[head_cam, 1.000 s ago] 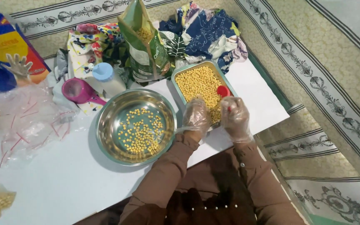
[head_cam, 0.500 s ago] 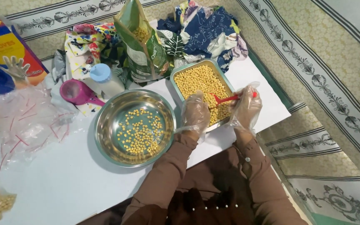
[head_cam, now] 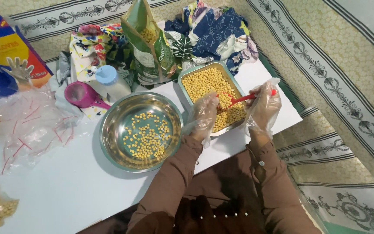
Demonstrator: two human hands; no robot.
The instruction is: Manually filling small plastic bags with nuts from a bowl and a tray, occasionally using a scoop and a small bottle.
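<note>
Chickpeas [head_cam: 211, 84] fill the rectangular steel tray [head_cam: 186, 94]. Since a second ago the gloved right hand [head_cam: 264, 106] has lifted its red spoon [head_cam: 239, 99], fingers pinching the handle, bowl now over the heap. Left hand [head_cam: 203, 116], fingers loosely curled and empty, steadies the tray beside the round steel bowl [head_cam: 109, 125].

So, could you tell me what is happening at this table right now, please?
A person in thin clear plastic gloves is working over a rectangular metal tray filled with yellow chickpeas. The right hand holds a red spoon with its bowl in the chickpeas, while the left hand rests at the tray's near edge. Beside the tray, a round steel bowl holds a thin scatter of chickpeas. An open green bag, a pink scoop and empty plastic bags lie further back and to the left.
</note>
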